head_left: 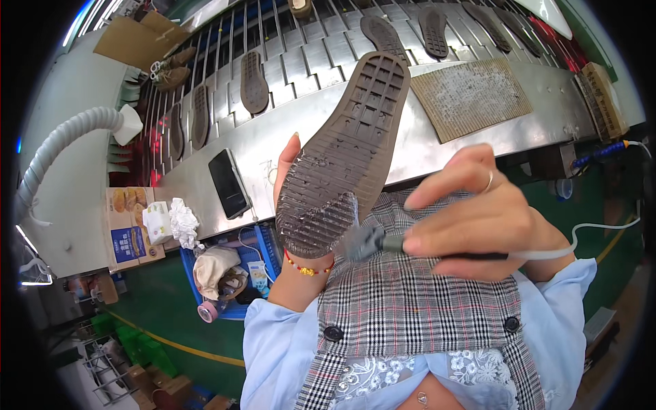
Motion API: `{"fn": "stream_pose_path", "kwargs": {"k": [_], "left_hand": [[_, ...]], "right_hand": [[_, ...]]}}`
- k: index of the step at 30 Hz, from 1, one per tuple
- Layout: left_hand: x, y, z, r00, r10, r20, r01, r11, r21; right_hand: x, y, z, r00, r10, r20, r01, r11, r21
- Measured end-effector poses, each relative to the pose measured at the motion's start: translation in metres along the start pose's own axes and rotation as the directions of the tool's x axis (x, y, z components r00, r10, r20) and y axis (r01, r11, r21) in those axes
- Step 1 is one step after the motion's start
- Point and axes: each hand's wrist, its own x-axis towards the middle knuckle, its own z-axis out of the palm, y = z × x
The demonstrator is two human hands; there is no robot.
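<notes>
My left hand (287, 164) is closed around a dark brown shoe sole (342, 150) from behind, and most of its fingers are hidden. The sole's ridged underside faces up, with its gridded heel end pointing away from me. The wide end looks wet and glossy. My right hand (478, 219) grips a brush (391, 244) with a dark handle and a white tube (581, 239) running from its back end. The blurred grey bristles are at the sole's near right edge. I cannot tell whether they touch it.
Several soles (254, 83) lie on the slatted metal conveyor (301, 65) ahead. A stained cardboard sheet (471, 99) and a black phone (229, 184) rest on the metal ledge. At left are a blue basket (273, 249) of belongings, crumpled tissue (183, 222) and a flexible duct (61, 143).
</notes>
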Motion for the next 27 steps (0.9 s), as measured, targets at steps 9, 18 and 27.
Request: {"fn": "stream_pose_path", "kwargs": {"k": [9, 18, 27], "left_hand": [[-0.003, 0.006, 0.005, 0.998, -0.050, -0.035, 0.054, 0.992, 0.118], [-0.020, 0.016, 0.001, 0.992, -0.117, -0.045, 0.119, 0.992, 0.043], [-0.017, 0.007, -0.010, 0.998, -0.017, -0.062, 0.031, 0.973, 0.227]], "right_hand": [[0.002, 0.005, -0.015, 0.999, 0.047, -0.004, -0.047, 0.988, -0.147], [0.003, 0.009, -0.042, 0.999, -0.009, 0.046, 0.013, 0.996, -0.088], [0.019, 0.040, -0.009, 0.994, 0.096, -0.058, -0.088, 0.987, 0.135]]}}
